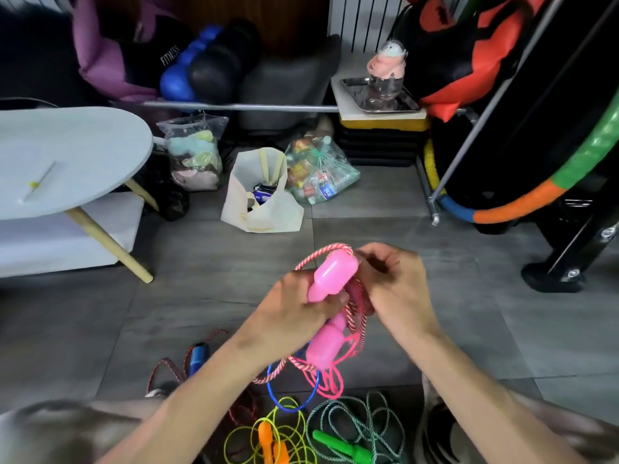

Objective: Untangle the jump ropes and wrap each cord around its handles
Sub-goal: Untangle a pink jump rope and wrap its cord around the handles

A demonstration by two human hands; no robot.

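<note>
- The left hand (294, 296) has its fingers curled round the two glossy pink plastic jump-rope handles (330, 279), held side by side above the grey tiled floor (201, 289).
- The handles' long axis runs on a slant: the upper handle's rounded end points up and to the right, away from the person, and the lower handle (323, 346) points down toward the floor and the person.
- The right hand (392, 279) is just beside the upper handle, its fingers curled and pinching the pink-and-white twisted cord (315, 257) near the handle's top.
- The cord arches over the upper handle's end, and more loops of it hang below the hands.
- On the floor beneath lie the other ropes in a loose heap: a blue thin cord (291, 393), a yellow-green cord with orange plastic handles (271, 443), a green braided rope with a bright green handle (341, 447), and a red-and-white cord with a blue handle (197, 354), partly hidden by the left forearm.
- Farther off stand a cream fabric tote bag (264, 202), clear plastic bags (194, 152) and a round pale grey surface (67, 152) on wooden legs.
</note>
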